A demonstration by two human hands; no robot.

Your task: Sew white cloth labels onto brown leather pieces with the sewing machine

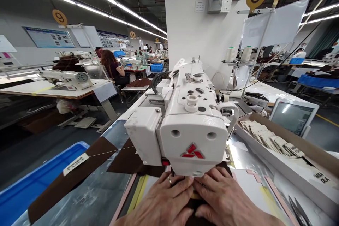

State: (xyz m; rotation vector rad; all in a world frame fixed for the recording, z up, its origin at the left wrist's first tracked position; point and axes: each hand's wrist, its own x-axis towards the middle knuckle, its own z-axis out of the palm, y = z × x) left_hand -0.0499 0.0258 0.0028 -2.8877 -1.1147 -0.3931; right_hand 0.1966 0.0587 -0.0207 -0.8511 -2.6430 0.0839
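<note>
Flat and unclenched, a worker's left hand (169, 197) and right hand (225, 197), equally near, press a dark brown fabric piece (198, 221) beneath the industrial sewing machine (194, 130), its long axis hidden; a labelled brown strip (69, 182) lies left.

A dark brown piece of cloth (198, 221) is lying beneath the left hand (169, 197) and the right hand (222, 197), showing between the two thumbs at the near edge; most of its outline is being hidden by them. A white sewing machine (194, 130) is standing just beyond, its blunt end facing near and bearing a red three-diamond badge (193, 151). Its head is overhanging the fingertips, and its casing is blocking the stitching spot from sight.
</note>
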